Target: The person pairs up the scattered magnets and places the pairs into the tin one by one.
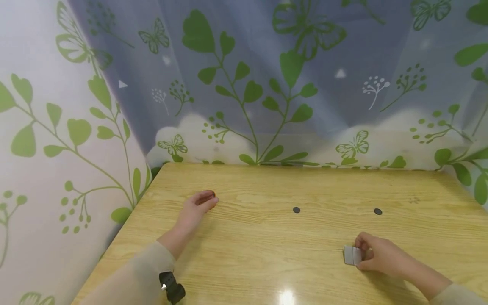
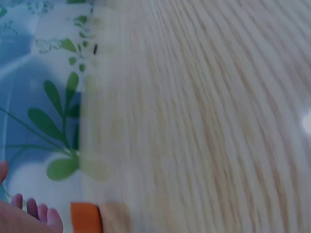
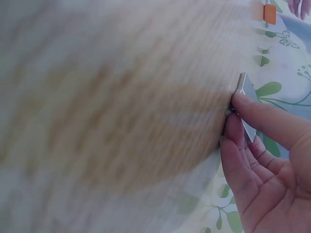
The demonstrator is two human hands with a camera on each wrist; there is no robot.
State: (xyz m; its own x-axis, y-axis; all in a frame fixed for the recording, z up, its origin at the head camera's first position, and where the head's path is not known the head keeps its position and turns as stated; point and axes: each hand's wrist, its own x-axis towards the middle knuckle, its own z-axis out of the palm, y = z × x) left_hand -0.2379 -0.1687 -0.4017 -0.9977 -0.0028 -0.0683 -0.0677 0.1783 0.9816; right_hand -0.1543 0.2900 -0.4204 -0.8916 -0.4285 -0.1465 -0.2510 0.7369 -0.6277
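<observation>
Tabletop read as a clock face, 12 at the far edge in the head view. Yellow wood-grain table (image 1: 244, 241) against fabric (image 1: 244, 84) printed with green leaves and butterflies. Right hand (image 1: 383, 256) at about 4 o'clock, grasping a flat, grey, metallic-looking rectangular plate (image 1: 348, 255) with a seam across it, pinched between thumb and fingers; whether it touches the wood, cannot tell. Left hand (image 1: 193, 208) between 9 and 10 o'clock, grip released, fingers loosely bent. Beside it an orange square-edged block (image 2: 86, 218), mostly hidden in the head view; the left-wrist view puts it just apart, at 3 o'clock from the fingertips. Two small dark round discs (image 1: 296, 209) lie flat, near 1 and 2 o'clock.
</observation>
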